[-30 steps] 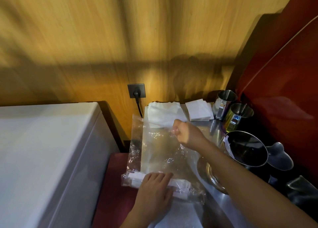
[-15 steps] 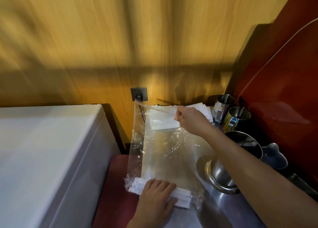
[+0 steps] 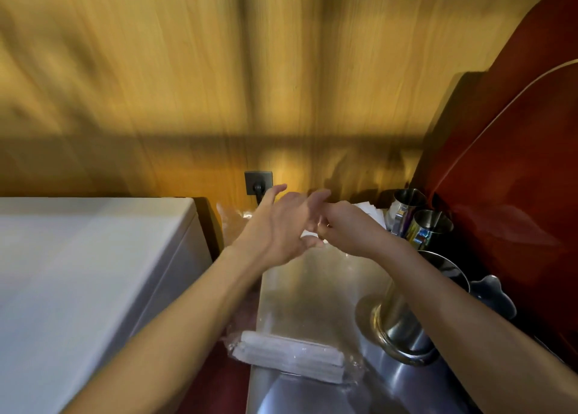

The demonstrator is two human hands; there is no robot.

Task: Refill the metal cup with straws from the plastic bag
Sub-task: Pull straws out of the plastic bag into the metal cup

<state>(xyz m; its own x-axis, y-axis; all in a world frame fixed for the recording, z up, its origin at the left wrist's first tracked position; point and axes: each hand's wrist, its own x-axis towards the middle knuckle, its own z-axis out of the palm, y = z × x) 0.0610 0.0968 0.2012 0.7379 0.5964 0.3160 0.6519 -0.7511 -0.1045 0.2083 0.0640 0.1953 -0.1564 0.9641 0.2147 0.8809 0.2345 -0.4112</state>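
A clear plastic bag [image 3: 316, 291] lies flat on the steel counter, with a bundle of white wrapped straws [image 3: 291, 357] at its near end. My right hand [image 3: 347, 229] is closed on the bag's far top edge. My left hand [image 3: 281, 223] is just left of it at the same edge, fingers spread, blurred by motion. A large metal cup [image 3: 403, 326] is to the right of the bag, its dark mouth partly hidden by my right forearm.
Two smaller metal cups [image 3: 406, 207] [image 3: 433, 230] stand at the back right by white napkins [image 3: 369, 210]. A white appliance [image 3: 93, 257] fills the left. A wall socket [image 3: 258, 183] with a plug sits behind the bag. A red panel [image 3: 516, 179] bounds the right.
My left hand has let go of the straw bundle and moved up to the bag's far edge beside my right hand. The bundle now lies uncovered at the near end.
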